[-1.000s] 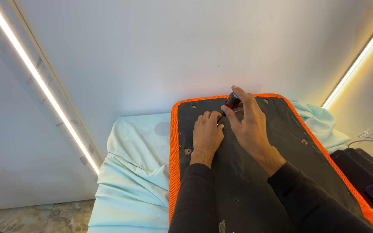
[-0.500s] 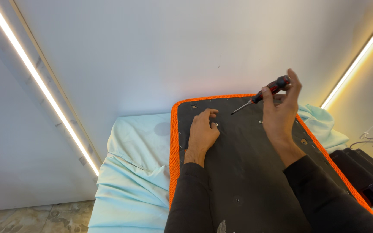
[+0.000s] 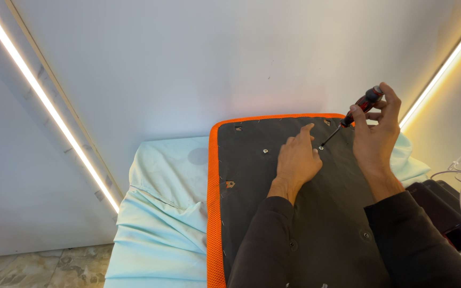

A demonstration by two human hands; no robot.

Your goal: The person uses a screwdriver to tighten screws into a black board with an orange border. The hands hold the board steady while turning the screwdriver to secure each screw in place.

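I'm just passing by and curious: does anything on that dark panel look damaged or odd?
Yes, small things. The black fabric of the orange-edged panel has little torn holes, one near its left edge and one at the top corner, showing brownish material underneath. The pale sheet beneath is rumpled. The screwdriver looks normal.

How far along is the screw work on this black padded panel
Done: one screw sits seated further left. In hand: the right hand holds the screwdriver tip on a second screw, the left hand steadying beside it. Left: lower holes, contents unclear.
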